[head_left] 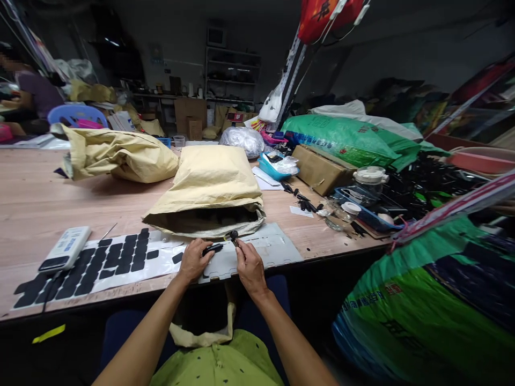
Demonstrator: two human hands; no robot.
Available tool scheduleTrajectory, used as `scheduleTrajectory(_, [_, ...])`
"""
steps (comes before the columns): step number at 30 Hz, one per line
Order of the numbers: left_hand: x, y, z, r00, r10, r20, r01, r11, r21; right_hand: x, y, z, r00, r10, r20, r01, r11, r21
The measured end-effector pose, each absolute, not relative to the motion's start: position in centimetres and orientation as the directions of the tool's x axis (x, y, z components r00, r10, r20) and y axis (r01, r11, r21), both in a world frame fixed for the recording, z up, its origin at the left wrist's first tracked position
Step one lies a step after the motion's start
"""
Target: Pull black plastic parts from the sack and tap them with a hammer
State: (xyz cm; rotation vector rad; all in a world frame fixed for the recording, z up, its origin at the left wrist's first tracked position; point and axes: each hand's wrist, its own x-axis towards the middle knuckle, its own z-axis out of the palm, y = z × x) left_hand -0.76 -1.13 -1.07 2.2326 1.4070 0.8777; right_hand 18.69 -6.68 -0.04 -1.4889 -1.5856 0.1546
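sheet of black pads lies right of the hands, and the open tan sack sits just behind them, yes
Not right: in the head view the sheet of black pads lies left of the left hand and right hand, each pinching a black part. The open tan sack does sit just behind them.

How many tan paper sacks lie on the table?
2: crumpled tan paper sack at back left; open tan paper sack in centre. Others may be hidden.
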Motion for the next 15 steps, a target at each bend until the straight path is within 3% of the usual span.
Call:
scheduleTrajectory(8, [-0.5, -1.2, -0.7, 0.277, 0.933, 0.231, 0.676, -0.360, 0.642, 17.7, -7.8, -0.7, 0.064, 0.897, 0.436, 0.695, 0.274, -0.665])
scheduleTrajectory(15, [-0.6, -1.4, -0.1, 0.285, 0.938, 0.197, 0.667, -0.342, 0.662, 16.5, -7.7, 1.4, 0.040, 0.854, 0.519, 0.758, 0.313, -0.573])
